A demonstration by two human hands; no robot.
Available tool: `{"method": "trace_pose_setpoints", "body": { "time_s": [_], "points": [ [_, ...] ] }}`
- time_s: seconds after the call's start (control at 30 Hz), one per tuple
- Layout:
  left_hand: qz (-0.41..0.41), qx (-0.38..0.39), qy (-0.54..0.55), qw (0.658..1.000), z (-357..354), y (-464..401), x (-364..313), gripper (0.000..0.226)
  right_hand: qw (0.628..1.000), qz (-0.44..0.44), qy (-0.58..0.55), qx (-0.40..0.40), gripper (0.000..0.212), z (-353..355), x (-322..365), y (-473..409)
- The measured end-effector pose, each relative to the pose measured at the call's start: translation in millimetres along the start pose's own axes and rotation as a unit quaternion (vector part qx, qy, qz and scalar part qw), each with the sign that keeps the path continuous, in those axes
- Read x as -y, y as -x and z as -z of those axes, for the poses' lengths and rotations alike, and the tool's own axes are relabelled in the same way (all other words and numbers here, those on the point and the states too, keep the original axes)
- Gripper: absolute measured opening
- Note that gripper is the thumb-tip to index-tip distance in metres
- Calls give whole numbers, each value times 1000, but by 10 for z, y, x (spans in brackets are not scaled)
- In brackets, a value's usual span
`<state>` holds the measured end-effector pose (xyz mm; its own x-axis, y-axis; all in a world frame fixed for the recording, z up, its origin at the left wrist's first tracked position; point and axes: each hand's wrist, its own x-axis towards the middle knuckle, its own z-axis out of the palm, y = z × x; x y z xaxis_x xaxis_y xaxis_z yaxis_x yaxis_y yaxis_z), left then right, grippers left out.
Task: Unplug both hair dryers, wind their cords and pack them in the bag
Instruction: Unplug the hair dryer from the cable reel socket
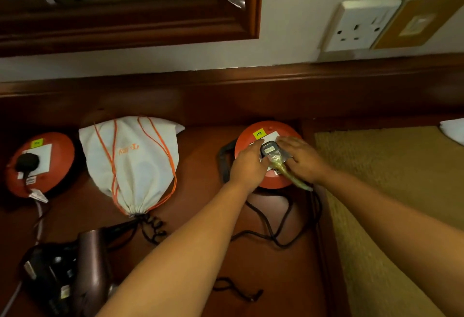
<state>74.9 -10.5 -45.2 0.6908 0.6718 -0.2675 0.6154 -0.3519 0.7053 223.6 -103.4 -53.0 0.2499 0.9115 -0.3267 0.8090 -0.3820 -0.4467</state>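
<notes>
Plug (268,150), black, between both hands (247,163).

We see a bag (130,163) between two reels (37,163) (270,128), dryers (72,269) before the left one, a plug (270,149) on the right.

The left hand (247,163) and right hand (302,160) cover the sides of the dark plug (268,150), so whether either actually grips it cannot be told, and the socket face of the right orange reel (253,132) is mostly hidden. The 2 hair dryers (62,274) lie in shadow at the lower left, blurred together and cut by the frame's edge. The white bag (133,166) bears an orange logo too blurred to read. A white object (453,131) is cropped at the right edge.
</notes>
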Motion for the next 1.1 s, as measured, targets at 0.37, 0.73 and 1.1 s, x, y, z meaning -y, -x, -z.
{"method": "trace_pose_setpoints", "body": {
  "time_s": [0.37,0.73,1.1],
  "points": [
    [-6,-102,11,995,-212,5,99,43,998,26,55,-26,67,-92,-138,-66],
    [-15,-101,3,995,-210,15,108,44,995,42,77,-41,59,-118,-162,-84],
    [-11,-89,-9,996,-200,-3,112,45,996,32,66,-44,65,-59,-62,-52]
  ]
}}
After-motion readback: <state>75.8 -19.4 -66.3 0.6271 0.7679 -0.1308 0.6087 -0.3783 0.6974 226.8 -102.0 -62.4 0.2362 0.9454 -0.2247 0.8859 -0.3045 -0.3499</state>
